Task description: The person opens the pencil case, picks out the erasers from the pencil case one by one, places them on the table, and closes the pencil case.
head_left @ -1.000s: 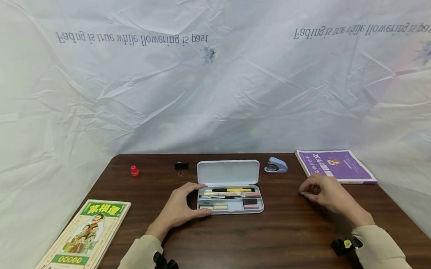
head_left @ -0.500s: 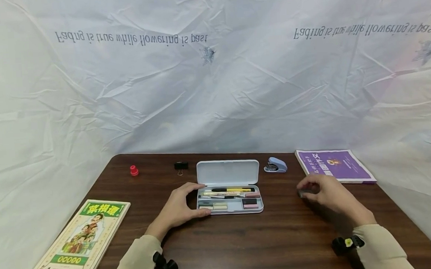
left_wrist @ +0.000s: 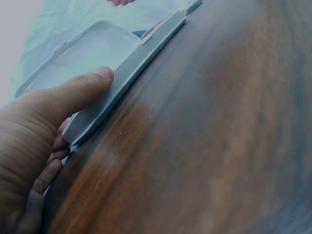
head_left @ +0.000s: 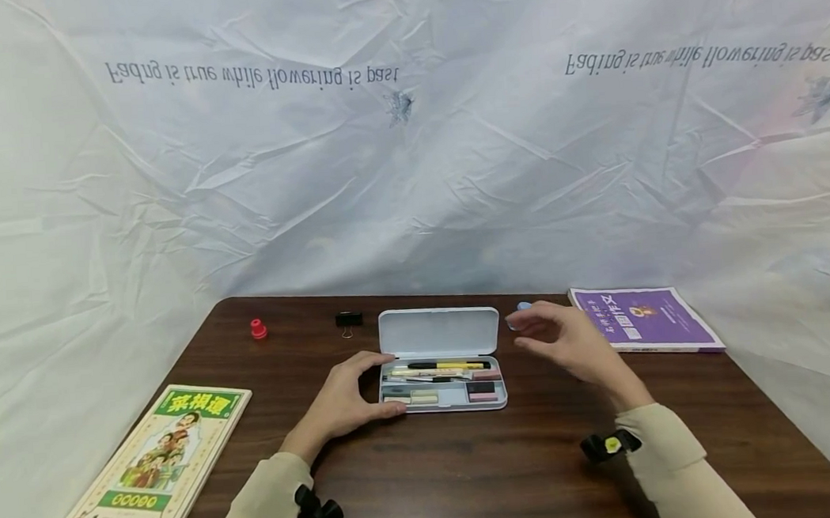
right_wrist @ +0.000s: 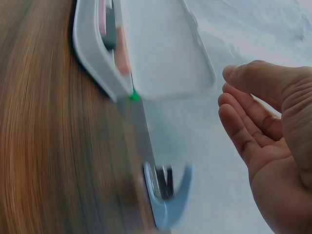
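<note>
The left hand [head_left: 345,402] grips the near-left end of the open pencil case [head_left: 443,388], thumb along the front wall and fingers round the far corner, exactly as it did a second ago; the right hand [head_left: 563,343], which half a second ago pinched a small dark thing low on the bench [head_left: 513,467] to the right of the case, has lifted and swung left and farther out; it now hovers with loosely spread, empty fingers just right of the raised lid [head_left: 439,331]; the dark thing is no longer to be seen, so where it went I cannot tell; judging by that, one item is dealt with and the hand is reaching for another. Just beyond the right hand, mostly hidden by it, sits the blue stapler [right_wrist: 168,197]; right of it lies a purple book [head_left: 643,320]; beyond the left hand are a black binder clip [head_left: 348,320] and a red stamp [head_left: 258,329]; far left of it lies a green-covered book [head_left: 152,465].
</note>
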`<state>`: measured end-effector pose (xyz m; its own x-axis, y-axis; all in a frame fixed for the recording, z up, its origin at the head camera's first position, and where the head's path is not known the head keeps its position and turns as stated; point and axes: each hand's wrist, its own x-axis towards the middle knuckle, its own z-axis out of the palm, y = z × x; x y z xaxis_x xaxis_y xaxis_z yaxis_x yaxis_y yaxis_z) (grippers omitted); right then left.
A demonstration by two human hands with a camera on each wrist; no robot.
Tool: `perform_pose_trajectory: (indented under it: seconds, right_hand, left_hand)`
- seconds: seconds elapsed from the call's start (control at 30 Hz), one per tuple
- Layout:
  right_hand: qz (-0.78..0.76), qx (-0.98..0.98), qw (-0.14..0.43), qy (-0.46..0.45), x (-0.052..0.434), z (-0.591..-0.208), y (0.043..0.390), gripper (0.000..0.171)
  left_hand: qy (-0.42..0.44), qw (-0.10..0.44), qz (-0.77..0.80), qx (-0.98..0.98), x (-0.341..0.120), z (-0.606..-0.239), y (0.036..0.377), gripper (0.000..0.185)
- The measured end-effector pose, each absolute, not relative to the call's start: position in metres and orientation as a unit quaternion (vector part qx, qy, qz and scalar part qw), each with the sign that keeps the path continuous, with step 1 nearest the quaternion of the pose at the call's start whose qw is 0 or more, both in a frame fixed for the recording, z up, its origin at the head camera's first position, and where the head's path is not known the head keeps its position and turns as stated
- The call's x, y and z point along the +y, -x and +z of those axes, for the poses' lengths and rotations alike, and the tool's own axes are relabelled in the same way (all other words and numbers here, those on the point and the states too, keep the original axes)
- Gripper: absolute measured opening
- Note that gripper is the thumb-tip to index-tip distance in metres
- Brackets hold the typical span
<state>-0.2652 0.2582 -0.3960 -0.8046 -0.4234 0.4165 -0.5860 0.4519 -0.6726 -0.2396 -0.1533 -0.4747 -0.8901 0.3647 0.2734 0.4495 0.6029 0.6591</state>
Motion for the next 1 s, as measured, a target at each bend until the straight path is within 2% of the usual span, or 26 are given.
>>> perform_pose_trajectory:
  seconds: [0.33,0.43,0.67,0.83,1.0]
  right_hand:
    - [0.396,-0.853,-0.019,-0.340,0.224,-0.410,0.272,0.030]
    - [0.358,-0.866,-0.037,-0.347,0.221,-0.413,0.271,0.027]
    - [0.285,-0.875,-0.014,-0.391,0.216,-0.418,0.269,0.020]
    - [0.283,-0.874,-0.009,-0.394,0.214,-0.417,0.269,0.021]
    - [0.310,-0.872,0.024,-0.379,0.218,-0.406,0.267,0.022]
  left_hand:
    - [0.227,0.052,-0.395,-0.888,-0.154,-0.474,0.238,0.083]
    - [0.227,0.052,-0.396,-0.888,-0.154,-0.474,0.238,0.082]
    - [0.224,0.052,-0.390,-0.892,-0.154,-0.473,0.238,0.082]
    - [0.227,0.053,-0.388,-0.892,-0.154,-0.472,0.238,0.082]
    - [0.231,0.055,-0.387,-0.891,-0.153,-0.473,0.238,0.081]
